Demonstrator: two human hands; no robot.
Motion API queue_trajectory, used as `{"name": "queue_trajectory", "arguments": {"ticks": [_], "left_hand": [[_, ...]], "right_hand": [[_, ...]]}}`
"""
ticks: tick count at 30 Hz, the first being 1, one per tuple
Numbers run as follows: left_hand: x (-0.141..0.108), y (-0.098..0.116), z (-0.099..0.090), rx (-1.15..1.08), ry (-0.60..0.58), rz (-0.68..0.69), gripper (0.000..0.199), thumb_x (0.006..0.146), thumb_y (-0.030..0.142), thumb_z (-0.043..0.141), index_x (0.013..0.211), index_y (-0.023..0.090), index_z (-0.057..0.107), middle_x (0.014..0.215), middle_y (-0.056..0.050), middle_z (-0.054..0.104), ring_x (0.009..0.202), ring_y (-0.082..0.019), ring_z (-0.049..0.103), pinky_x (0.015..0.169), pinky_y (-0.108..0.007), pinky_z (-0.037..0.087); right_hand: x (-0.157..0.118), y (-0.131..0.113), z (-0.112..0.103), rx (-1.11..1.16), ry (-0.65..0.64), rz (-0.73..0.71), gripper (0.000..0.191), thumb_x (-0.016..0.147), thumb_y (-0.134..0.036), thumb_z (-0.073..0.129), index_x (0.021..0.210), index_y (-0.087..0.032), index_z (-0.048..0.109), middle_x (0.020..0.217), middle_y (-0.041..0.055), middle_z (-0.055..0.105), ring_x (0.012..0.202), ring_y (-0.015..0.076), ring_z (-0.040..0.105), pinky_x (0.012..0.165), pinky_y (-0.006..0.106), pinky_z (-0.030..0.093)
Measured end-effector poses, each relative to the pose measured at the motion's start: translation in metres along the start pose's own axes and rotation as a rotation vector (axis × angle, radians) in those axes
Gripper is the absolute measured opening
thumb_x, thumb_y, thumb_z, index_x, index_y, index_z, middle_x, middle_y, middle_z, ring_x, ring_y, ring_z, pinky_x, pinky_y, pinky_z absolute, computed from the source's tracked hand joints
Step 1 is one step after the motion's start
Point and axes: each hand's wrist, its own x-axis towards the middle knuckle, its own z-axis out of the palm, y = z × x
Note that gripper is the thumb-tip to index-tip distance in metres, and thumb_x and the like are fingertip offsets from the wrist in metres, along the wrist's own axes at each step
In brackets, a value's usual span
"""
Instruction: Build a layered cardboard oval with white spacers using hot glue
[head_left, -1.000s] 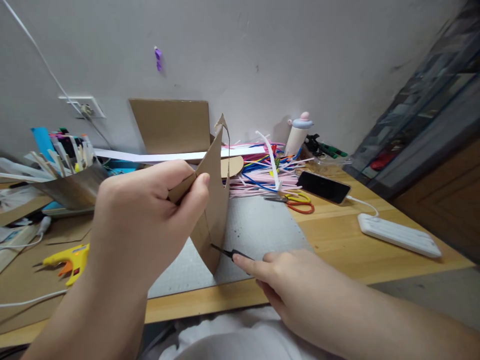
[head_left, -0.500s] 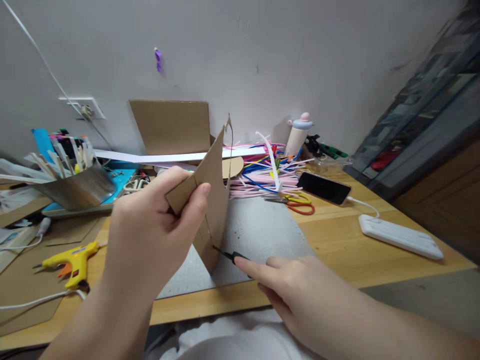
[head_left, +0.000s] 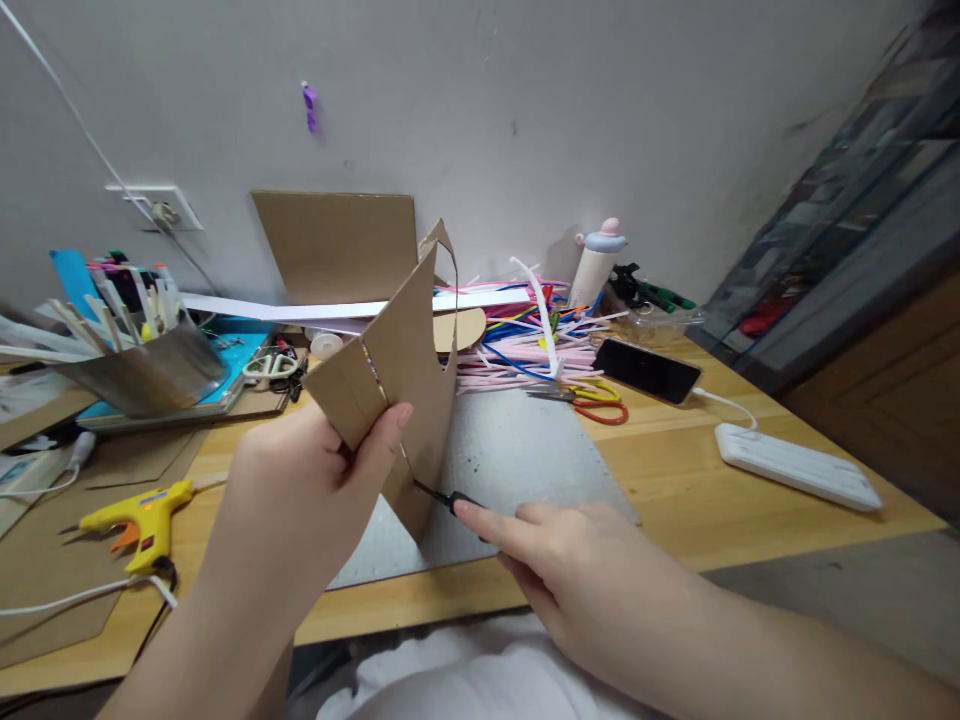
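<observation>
A brown cardboard sheet [head_left: 409, 340] stands tilted on edge over the grey cutting mat [head_left: 525, 450]. My left hand [head_left: 322, 480] is closed on its left part, thumb on the near face and fingers behind. A long slit runs down the sheet past my thumb, and light shows through it. My right hand [head_left: 555, 560] grips a craft knife [head_left: 461, 502] with a black handle, the index finger stretched along its top. The thin blade meets the cardboard at the lower end of the slit. Most of the handle is hidden under my palm.
Scissors [head_left: 600, 402], a phone [head_left: 649, 370] and a white power strip [head_left: 795, 467] lie to the right. Pink and blue pipe cleaners [head_left: 517, 370] pile up behind the mat. A yellow glue gun [head_left: 142, 525] and a metal holder [head_left: 154, 370] with sticks are left.
My left hand has shifted lower on the cardboard, baring more of its upper left part. The slit has opened wider. The knife tip and my right hand appear slightly further left.
</observation>
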Motion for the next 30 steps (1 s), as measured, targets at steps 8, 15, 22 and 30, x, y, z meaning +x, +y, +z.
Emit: {"name": "queue_trajectory", "arguments": {"ticks": [8, 15, 22, 30], "left_hand": [[0.009, 0.004, 0.003, -0.06, -0.033, 0.001, 0.037, 0.077, 0.031, 0.058, 0.045, 0.021, 0.042, 0.039, 0.007, 0.041, 0.038, -0.008, 0.037, 0.041, -0.023, 0.029], [0.008, 0.0, 0.005, -0.064, -0.014, 0.036, 0.036, 0.078, 0.03, 0.056, 0.045, 0.022, 0.042, 0.038, 0.006, 0.042, 0.036, -0.009, 0.037, 0.041, -0.026, 0.03], [0.009, -0.002, 0.005, -0.095, -0.021, 0.063, 0.037, 0.079, 0.03, 0.054, 0.046, 0.022, 0.04, 0.04, 0.006, 0.04, 0.038, -0.01, 0.036, 0.041, -0.026, 0.028], [0.008, -0.003, 0.004, -0.014, -0.019, 0.062, 0.042, 0.079, 0.029, 0.055, 0.049, 0.021, 0.027, 0.043, 0.005, 0.039, 0.04, -0.009, 0.032, 0.044, -0.026, 0.024]], "right_hand": [[0.015, -0.012, -0.012, -0.164, -0.13, -0.024, 0.084, 0.068, -0.007, 0.062, 0.144, -0.032, 0.038, 0.083, 0.0025, 0.07, 0.056, 0.0165, 0.063, 0.045, 0.029, 0.015], [-0.003, -0.005, -0.013, -0.241, -0.07, -0.029, 0.083, 0.069, 0.0, 0.059, 0.143, -0.033, 0.04, 0.078, 0.0006, 0.069, 0.052, 0.0167, 0.063, 0.042, 0.029, 0.015], [0.022, -0.015, -0.024, -0.148, -0.171, -0.018, 0.074, 0.071, -0.004, 0.058, 0.139, -0.032, 0.047, 0.075, 0.0013, 0.071, 0.057, 0.0195, 0.065, 0.041, 0.029, 0.016], [0.035, -0.005, -0.007, -0.047, -0.113, -0.067, 0.066, 0.076, -0.008, 0.054, 0.137, -0.032, 0.049, 0.077, 0.0024, 0.072, 0.058, 0.018, 0.063, 0.044, 0.027, 0.02]]}}
